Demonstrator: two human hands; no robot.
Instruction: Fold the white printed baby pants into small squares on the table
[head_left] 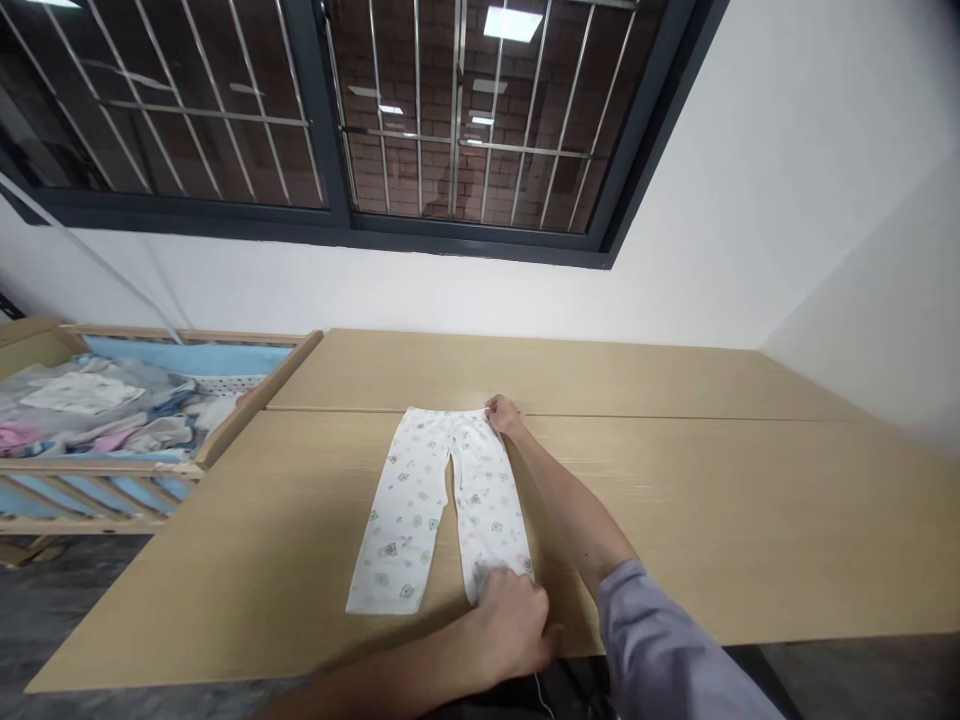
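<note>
White child's trousers with small green and grey prints lie flat on the light wooden table, waistband toward the wall and legs toward me. At the right end of the waistband, my right hand pinches the fabric between closed fingers. My left hand is curled over the bottom of the right trouser leg, its fingers closed on the hem and partly hidden by the back of the hand. The left trouser leg is untouched.
Left of the table stands a wooden crib with a blue lining, holding piled clothes. A seam crosses the table behind the waistband. A white wall and a barred window rise behind.
</note>
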